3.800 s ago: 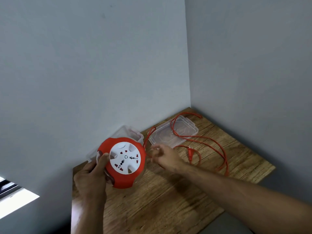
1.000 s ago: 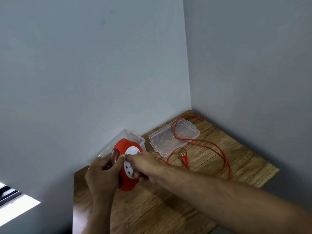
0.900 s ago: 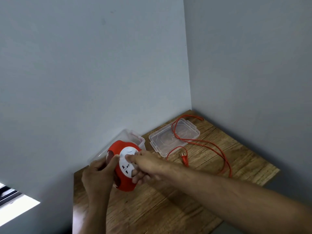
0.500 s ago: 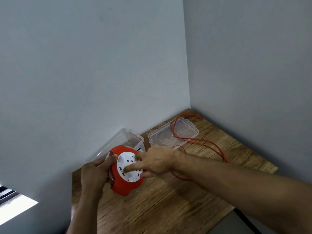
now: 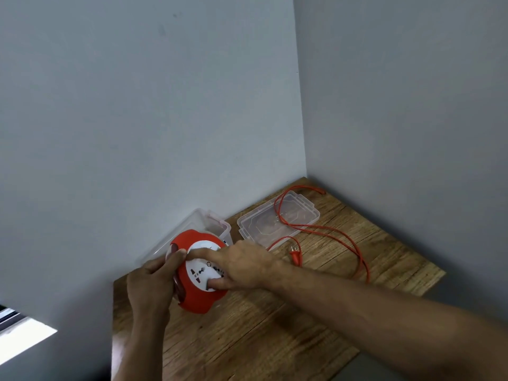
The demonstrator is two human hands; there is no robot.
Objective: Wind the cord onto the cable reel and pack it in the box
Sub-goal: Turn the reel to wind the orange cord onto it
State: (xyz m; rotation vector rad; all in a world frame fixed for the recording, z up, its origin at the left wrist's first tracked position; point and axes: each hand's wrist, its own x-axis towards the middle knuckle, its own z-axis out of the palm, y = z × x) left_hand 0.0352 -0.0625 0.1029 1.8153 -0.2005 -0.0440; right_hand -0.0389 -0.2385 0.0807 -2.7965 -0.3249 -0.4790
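Gripping the red cable reel (image 5: 196,294) by its left edge, the left hand (image 5: 149,284) held it just above the wooden bench (image 5: 247,339), low and left of centre in the frame, fingers wrapped behind and thumb on the front rim. The right hand (image 5: 242,264) lay across the reel's white socket face (image 5: 199,268), forefinger stretched along its top and thumb tucked into a recess near the bottom. Behind the reel stood the clear box (image 5: 200,224). To its right lay the clear lid (image 5: 277,220), with the orange cord (image 5: 343,240) looping loose over it and across the bench, its plug (image 5: 296,255) beside the right wrist.
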